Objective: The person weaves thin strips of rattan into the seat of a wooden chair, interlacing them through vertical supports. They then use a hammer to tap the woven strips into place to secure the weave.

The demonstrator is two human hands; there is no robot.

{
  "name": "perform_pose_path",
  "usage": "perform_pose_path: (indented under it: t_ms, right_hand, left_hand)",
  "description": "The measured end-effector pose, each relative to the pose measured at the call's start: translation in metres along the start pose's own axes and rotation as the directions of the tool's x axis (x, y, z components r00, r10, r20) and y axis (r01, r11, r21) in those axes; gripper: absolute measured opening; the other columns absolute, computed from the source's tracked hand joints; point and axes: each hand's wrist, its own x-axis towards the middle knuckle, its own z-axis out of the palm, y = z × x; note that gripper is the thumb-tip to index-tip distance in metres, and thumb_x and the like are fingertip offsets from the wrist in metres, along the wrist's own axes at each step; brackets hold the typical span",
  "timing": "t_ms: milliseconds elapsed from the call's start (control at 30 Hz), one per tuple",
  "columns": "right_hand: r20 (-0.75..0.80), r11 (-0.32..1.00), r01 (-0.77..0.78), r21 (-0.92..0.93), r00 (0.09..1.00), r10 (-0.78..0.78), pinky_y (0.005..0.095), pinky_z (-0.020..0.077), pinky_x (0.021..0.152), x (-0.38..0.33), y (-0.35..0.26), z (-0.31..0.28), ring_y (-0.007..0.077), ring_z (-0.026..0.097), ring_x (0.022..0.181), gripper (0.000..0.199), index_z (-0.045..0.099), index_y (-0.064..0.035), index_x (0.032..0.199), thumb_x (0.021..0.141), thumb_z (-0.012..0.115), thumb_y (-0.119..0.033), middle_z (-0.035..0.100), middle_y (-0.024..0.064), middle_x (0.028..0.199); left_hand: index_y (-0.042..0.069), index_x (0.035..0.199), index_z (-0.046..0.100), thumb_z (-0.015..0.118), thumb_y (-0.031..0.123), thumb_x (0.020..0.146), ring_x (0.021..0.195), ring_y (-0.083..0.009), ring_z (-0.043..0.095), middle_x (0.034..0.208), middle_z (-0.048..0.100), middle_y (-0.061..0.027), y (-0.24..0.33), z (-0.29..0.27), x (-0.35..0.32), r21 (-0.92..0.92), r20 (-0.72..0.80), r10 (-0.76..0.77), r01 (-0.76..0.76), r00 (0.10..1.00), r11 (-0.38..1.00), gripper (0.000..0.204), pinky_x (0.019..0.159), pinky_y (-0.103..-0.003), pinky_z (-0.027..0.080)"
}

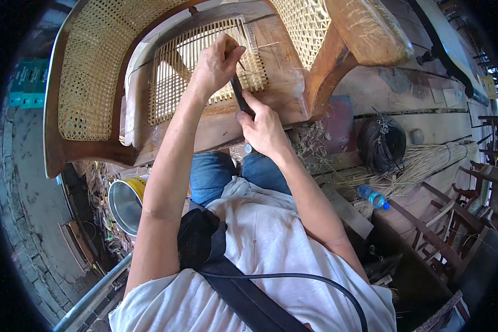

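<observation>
In front of me stands a wooden armchair (310,97) with woven cane panels (91,66) in its back and sides. Its seat opening holds a partly woven cane grid (177,61), denser toward the right edge. Over that edge, my left hand (218,63) is closed with thumb and fingers pinched; what it pinches is too thin to make out. My right hand (264,128), lower and to the right, grips a dark narrow tool (239,91), whose upper end points up toward my left hand. Its exact kind is unclear.
Right of the chair lie a black coil (382,144), a bundle of pale cane strips (434,160) and a plastic bottle (374,197). A yellow bucket (128,202) stands at my left. Wooden frame pieces (454,221) are at far right, green crates (29,83) at far left.
</observation>
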Motion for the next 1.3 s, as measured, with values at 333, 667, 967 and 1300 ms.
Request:
perform_pose_path:
  t_ms: [333,667,967,1300]
  right_hand:
    - [-0.052,0.997,0.045,-0.058,0.997,-0.048,0.0512,0.0501,0.081,-0.005,0.005,0.003,0.0503,0.063,0.094,0.052,0.047,0.0036,0.138,0.089,0.055,-0.013,0.062,0.0375,0.092]
    - [-0.028,0.999,-0.028,-0.031,0.999,0.027,0.0466,0.0505,0.084,-0.009,0.003,-0.002,0.0473,0.064,0.098,0.053,0.048,0.0005,0.139,0.090,0.058,-0.015,0.063,0.0352,0.099]
    - [-0.080,0.993,0.095,-0.074,0.992,-0.101,0.0530,0.0501,0.077,-0.019,0.012,0.002,0.0520,0.062,0.087,0.054,0.046,0.0024,0.139,0.088,0.055,-0.011,0.061,0.0371,0.085]
    - [-0.034,0.995,0.073,-0.075,0.997,-0.075,0.0352,0.0497,0.057,-0.028,0.020,0.006,0.0183,0.057,0.053,0.054,0.047,-0.0009,0.143,0.092,0.061,-0.013,0.060,0.0163,0.066]
  left_hand:
    - [-0.001,0.100,0.062,0.065,0.023,0.096,0.077,-0.0176,0.068,0.084,0.071,-0.0125,0.001,-0.002,-0.004,-0.038,0.010,0.011,-0.010,1.000,0.999,0.024,0.070,-0.032,0.053]
    - [-0.001,0.098,0.060,0.066,0.020,0.094,0.073,-0.0239,0.068,0.079,0.070,-0.0157,0.006,0.001,-0.009,-0.032,-0.012,0.048,-0.048,0.999,0.998,0.022,0.065,-0.034,0.052]
    - [-0.001,0.099,0.061,0.066,0.022,0.094,0.071,-0.0241,0.068,0.079,0.070,-0.0152,0.013,-0.003,-0.016,-0.008,0.014,-0.016,0.016,1.000,1.000,0.023,0.065,-0.035,0.053]
    - [-0.001,0.097,0.061,0.067,0.022,0.093,0.074,-0.0290,0.071,0.077,0.069,-0.0171,0.019,-0.004,-0.027,-0.028,-0.038,0.001,-0.002,0.999,1.000,0.024,0.066,-0.037,0.055]
